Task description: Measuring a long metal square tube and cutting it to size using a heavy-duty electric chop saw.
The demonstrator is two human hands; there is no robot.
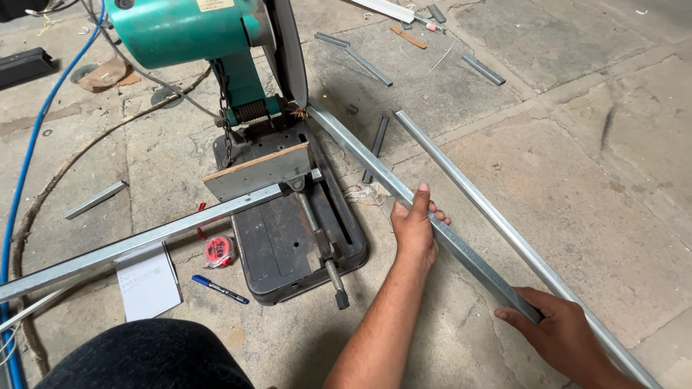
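A long grey metal channel [360,155] lies slanted on the concrete floor, its far end by the blade of a green chop saw [194,29]. My left hand [414,229] grips this channel near its middle, thumb pointing up. My right hand [559,333] holds its near end. A second long channel [490,216] lies parallel just to the right, touched by neither hand. A third long channel [144,241] runs off to the left from the saw's vise on the black base [281,252].
A white notepad [148,281], a blue pen [220,289] and a red tape roll [218,251] lie left of the base. Short metal offcuts [367,65] are scattered beyond the saw. A blue hose [21,180] runs down the left edge. My dark-clothed knee [144,356] is at the bottom.
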